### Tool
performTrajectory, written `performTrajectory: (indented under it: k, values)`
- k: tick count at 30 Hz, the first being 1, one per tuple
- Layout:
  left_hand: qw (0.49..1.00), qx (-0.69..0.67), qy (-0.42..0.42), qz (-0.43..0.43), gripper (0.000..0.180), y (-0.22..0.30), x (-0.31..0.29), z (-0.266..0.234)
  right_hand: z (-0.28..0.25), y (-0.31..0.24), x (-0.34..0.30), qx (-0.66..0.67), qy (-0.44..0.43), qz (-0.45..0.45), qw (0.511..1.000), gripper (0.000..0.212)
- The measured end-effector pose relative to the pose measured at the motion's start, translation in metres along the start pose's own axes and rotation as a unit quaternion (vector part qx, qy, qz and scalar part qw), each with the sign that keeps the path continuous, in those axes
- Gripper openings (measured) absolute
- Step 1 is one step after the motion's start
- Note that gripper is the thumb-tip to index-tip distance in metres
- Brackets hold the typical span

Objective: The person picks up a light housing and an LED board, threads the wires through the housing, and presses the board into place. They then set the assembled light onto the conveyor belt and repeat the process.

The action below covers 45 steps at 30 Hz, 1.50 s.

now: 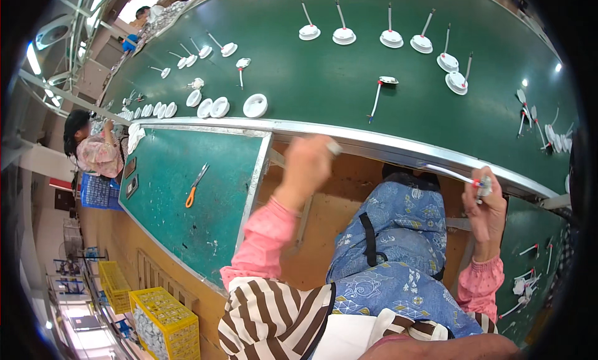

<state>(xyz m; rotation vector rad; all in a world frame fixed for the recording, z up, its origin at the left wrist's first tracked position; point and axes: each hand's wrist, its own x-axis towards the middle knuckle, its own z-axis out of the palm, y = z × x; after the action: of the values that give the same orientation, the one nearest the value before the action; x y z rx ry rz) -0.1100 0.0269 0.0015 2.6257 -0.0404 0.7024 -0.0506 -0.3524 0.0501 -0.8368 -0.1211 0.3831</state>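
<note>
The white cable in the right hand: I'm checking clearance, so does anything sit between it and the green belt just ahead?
Nothing visible does. The right hand holds the white cable by the metal rail; the green belt beyond is bare there.

across the upper frame the conveyor belt [324,73] is dark green, its round fittings [255,105] white. the bench top [187,192] at centre left is a paler teal green with a silver metal rim. on it lie scissors [195,185] with orange handles. lower centre, the sleeves [265,238] are pink, the top [274,319] brown and white striped, the apron [398,248] blue with pale patterning. lower left, the crates [163,319] are yellow.
</note>
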Motion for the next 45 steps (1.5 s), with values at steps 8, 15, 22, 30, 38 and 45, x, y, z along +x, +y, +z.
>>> performTrajectory:
  k: [8,15,22,30,38,45]
  values:
    - [0.981,0.111,-0.016,-0.156,0.08,-0.204,0.055,-0.047,-0.019,0.008,-0.008,0.007,0.002,0.021,1.0,0.021]
    - [0.988,0.05,0.026,-0.146,0.087,-0.105,0.074,0.019,0.015,0.02,0.005,-0.007,0.005,0.058,0.998,0.021]
    - [0.983,-0.041,-0.113,-0.139,0.083,-0.083,0.098,0.013,0.023,0.025,0.023,0.061,-0.016,0.033,0.997,0.021]
    - [0.986,-0.078,-0.124,-0.082,0.078,-0.076,0.119,0.061,0.021,0.02,0.022,0.06,-0.038,0.002,0.997,0.021]
    - [0.987,-0.045,-0.147,-0.037,0.081,-0.066,0.131,0.066,0.03,0.025,0.015,0.061,-0.052,-0.014,0.997,0.018]
    - [0.981,-0.19,-0.004,-0.032,0.077,-0.014,0.087,0.054,0.032,0.025,0.014,0.073,-0.076,-0.073,0.992,0.021]
